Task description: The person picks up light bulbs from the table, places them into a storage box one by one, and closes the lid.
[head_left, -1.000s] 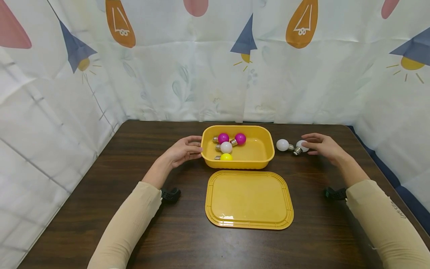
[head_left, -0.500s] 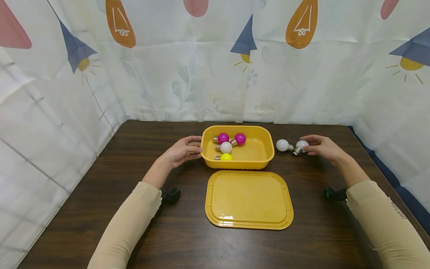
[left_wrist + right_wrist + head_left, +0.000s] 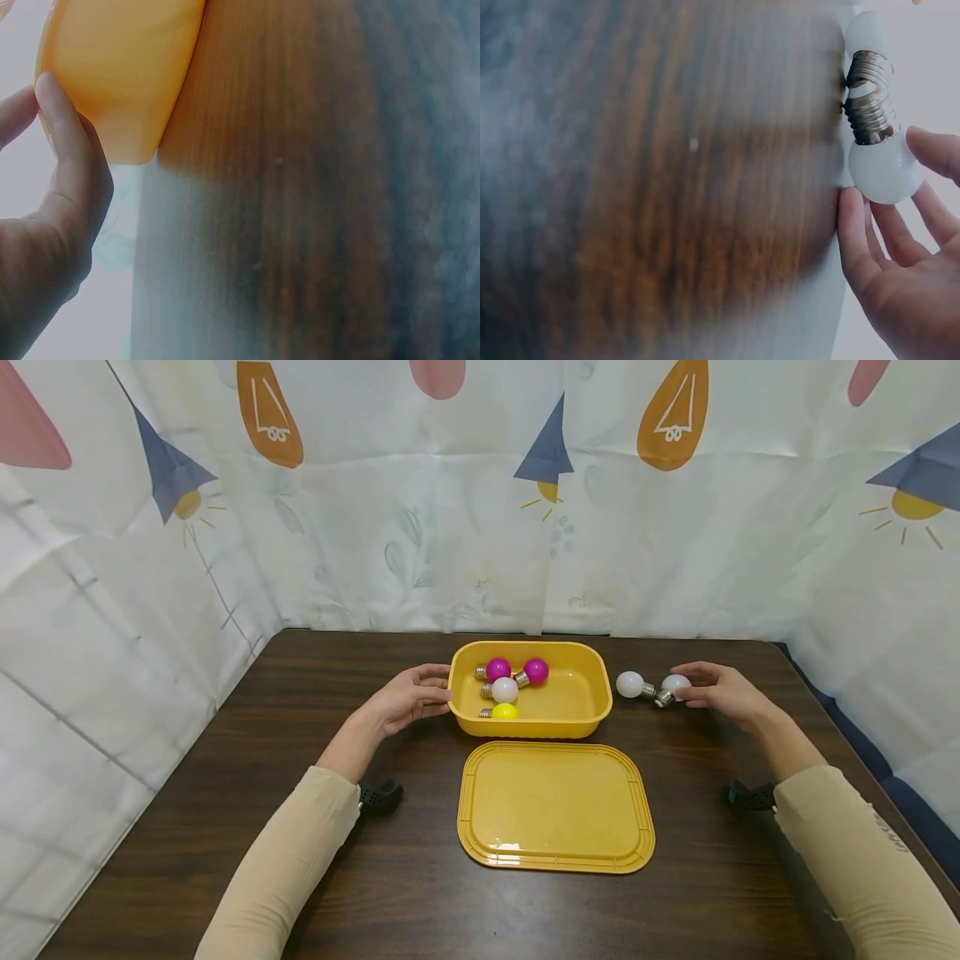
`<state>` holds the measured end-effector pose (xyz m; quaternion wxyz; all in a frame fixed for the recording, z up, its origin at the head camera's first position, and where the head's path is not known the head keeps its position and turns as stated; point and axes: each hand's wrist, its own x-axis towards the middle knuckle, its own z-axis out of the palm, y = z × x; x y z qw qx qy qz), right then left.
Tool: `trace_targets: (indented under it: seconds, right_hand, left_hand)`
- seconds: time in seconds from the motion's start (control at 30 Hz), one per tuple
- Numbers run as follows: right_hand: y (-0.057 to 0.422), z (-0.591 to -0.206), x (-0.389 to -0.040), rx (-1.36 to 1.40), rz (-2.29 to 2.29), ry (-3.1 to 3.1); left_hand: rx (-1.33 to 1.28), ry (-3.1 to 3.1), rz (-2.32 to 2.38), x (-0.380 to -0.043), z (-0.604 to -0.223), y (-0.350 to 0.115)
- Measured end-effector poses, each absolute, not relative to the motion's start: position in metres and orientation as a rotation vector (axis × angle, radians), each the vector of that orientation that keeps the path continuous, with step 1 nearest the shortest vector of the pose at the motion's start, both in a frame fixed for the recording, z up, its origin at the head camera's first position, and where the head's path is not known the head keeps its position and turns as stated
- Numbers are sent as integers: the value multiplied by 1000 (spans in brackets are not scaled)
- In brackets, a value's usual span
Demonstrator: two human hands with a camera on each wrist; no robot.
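Note:
In the head view, my left hand (image 3: 409,699) is at the left end of a yellow plastic box (image 3: 577,727), its thumb and fingertips pinching the rim. The left wrist view shows the box wall (image 3: 124,82) close up beside the fingers. Inside the box lie two magenta light bulbs (image 3: 536,672), a white light bulb (image 3: 505,691) and a yellow light bulb (image 3: 504,711). To the right, my right hand (image 3: 718,693) holds a second white light bulb (image 3: 885,171) by its globe, thumb on one side, fingers curled at the other. A third white bulb (image 3: 630,684) lies against it, metal bases overlapping.
A flat yellow lid (image 3: 555,806) lies on the dark wooden table (image 3: 360,893) in front of the box. A printed white curtain (image 3: 465,543) hangs right behind the table's far edge.
My right thumb and fingers have come down and closed around the white light bulb, which shows more of its globe now. The left hand and the box have stayed in place.

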<state>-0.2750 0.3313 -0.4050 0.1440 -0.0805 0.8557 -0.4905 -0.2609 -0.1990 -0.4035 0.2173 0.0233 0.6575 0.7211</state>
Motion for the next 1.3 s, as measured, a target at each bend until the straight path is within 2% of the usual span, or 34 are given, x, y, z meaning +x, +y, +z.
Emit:
trace_targets:
  seconds: [1.3]
  right_hand:
    - [334, -395, -262, -182, -1624, 2382]
  left_hand:
    - [65, 1817, 1995, -261, -403, -199]
